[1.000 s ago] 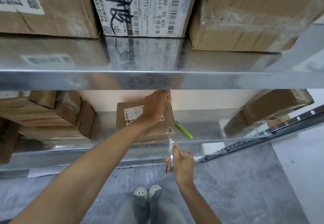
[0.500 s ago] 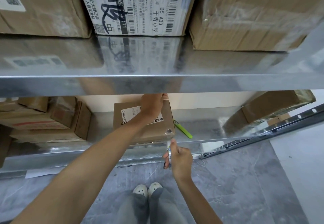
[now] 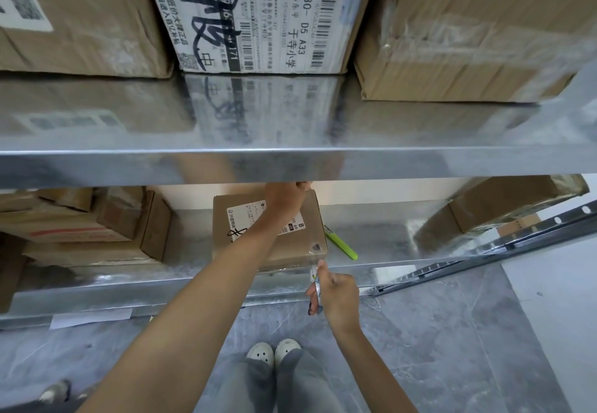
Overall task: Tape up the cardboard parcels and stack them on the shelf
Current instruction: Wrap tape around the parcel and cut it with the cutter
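Observation:
A small cardboard parcel point(image 3: 300, 251) with a white label lies on the lower metal shelf point(image 3: 381, 238). My left hand point(image 3: 286, 197) rests on its top, fingers curled over the far edge and partly hidden by the upper shelf. Just in front of the parcel's near right corner, my right hand point(image 3: 339, 296) grips a tape roll point(image 3: 315, 286), seen edge-on. A short strip of clear tape runs from the roll up to that corner.
A green marker point(image 3: 342, 246) lies right of the parcel. More boxes point(image 3: 97, 228) are stacked at lower left and a taped parcel point(image 3: 504, 205) at lower right. The upper shelf point(image 3: 420, 160) carries three large boxes point(image 3: 258, 15). A metal rail point(image 3: 484, 251) leans at right.
My right hand with the tape roll has crept slightly closer to the parcel's near right corner, shortening the tape strip. My left hand stays on the parcel.

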Action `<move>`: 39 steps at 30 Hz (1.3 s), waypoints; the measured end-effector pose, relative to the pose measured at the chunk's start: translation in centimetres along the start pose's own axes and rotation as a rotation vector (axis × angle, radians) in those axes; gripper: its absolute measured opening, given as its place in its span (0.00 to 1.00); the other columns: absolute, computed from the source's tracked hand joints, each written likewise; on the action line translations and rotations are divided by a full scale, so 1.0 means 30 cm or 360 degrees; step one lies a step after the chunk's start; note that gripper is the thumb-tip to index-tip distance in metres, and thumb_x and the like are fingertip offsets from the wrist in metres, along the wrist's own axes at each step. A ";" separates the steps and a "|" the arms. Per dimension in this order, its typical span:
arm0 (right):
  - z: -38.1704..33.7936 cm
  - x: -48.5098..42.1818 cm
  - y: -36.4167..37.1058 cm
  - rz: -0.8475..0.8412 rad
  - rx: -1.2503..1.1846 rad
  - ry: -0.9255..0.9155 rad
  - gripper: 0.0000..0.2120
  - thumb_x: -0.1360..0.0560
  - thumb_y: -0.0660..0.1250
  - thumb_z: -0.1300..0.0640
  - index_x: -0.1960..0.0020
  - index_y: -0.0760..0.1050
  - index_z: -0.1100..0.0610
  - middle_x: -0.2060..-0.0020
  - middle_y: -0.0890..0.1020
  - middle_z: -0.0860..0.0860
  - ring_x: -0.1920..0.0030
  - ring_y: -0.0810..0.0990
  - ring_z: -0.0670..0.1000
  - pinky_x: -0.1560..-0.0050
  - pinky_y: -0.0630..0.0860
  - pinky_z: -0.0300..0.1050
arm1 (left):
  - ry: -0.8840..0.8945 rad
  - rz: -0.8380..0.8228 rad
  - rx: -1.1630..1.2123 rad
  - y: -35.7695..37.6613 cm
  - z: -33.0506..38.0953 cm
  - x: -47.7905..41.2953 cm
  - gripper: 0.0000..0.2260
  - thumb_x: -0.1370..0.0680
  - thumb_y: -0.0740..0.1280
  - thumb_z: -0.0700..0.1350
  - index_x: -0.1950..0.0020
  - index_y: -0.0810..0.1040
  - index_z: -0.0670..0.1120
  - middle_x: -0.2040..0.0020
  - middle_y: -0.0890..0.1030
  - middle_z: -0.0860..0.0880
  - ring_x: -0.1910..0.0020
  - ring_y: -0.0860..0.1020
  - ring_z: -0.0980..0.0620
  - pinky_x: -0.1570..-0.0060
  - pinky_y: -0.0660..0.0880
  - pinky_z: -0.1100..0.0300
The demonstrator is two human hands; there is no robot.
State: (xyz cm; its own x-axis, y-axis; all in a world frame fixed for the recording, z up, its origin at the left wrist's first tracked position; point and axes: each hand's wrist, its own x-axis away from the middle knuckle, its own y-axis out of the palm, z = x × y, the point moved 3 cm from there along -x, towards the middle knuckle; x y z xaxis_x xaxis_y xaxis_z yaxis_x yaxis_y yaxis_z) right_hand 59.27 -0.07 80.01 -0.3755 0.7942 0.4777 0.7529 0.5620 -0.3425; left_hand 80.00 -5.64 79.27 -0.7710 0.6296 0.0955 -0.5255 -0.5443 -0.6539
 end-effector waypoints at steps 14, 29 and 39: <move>0.005 0.028 -0.025 -0.0017 0.0022 0.0046 0.29 0.20 0.58 0.49 0.72 0.78 0.66 0.84 0.74 0.53 0.80 0.76 0.47 0.76 0.70 0.29 | 0.0187 0.0178 0.0128 -0.001 0.009 0.085 0.03 0.25 0.68 0.39 0.58 0.79 0.46 0.60 0.82 0.51 0.59 0.78 0.53 0.57 0.71 0.59; -0.004 0.028 -0.025 -0.0113 -0.0084 0.0184 0.27 0.19 0.58 0.50 0.72 0.75 0.64 0.85 0.72 0.53 0.84 0.73 0.49 0.81 0.67 0.32 | 0.0535 -0.0799 -0.1155 -0.060 0.036 0.187 0.54 0.37 0.65 0.75 0.24 0.57 0.41 0.25 0.59 0.45 0.25 0.54 0.45 0.29 0.47 0.34; 0.004 0.022 -0.028 -0.0112 -0.0006 0.0152 0.27 0.19 0.58 0.51 0.73 0.75 0.62 0.84 0.73 0.53 0.83 0.74 0.50 0.79 0.69 0.35 | 0.0363 -0.0921 -0.1064 -0.055 0.088 0.207 0.55 0.41 0.76 0.67 0.25 0.54 0.42 0.30 0.61 0.45 0.30 0.60 0.41 0.31 0.54 0.35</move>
State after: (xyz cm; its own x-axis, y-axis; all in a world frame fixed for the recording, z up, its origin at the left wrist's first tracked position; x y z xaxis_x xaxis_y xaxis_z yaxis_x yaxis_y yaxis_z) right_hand 58.32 0.02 80.51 -0.3744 0.7272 0.5753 0.7288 0.6144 -0.3023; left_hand 75.15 -2.29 82.92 -0.3248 0.8373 0.4398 -0.4352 0.2805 -0.8555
